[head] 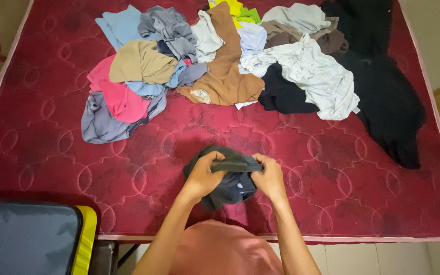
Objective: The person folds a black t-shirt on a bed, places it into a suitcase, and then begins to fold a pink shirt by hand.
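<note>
**Operator:** Report the state of both hands.

**Technician:** Your left hand (205, 175) is clenched on the dark cloth (227, 186), fingers curled over its upper left edge. Your right hand (270, 178) grips the same cloth at its upper right, thumb on the rolled band that runs between the two hands. Neither hand is released.

**Operator:** Where does the cloth sit relative to the grip?

**Technician:** The rolled band spans the gap between your hands at fingertip level. The rest of the cloth bunches below and between your palms, with a rounded part showing above your left hand. Whether it rests on the mattress (42, 153) or hangs just above it, you cannot tell from this view.

**Operator:** Position in the scene?

**Technician:** Near edge of the red quilted mattress, roughly centre, just beyond your pink shirt (225, 249).

**Operator:** What surrounds it?

**Technician:** A pile of clothes lies well apart from your hands, across the far half of the mattress. From left to right: a grey garment (100, 125), a pink garment (120, 99), a tan garment (141, 61), a light blue garment (120, 25), a brown shirt (225, 71), a white shirt (317, 76) and a large black garment (388, 97) at the far right. A dark case (24, 239) with a yellow edge sits at the near left, off the mattress.
</note>
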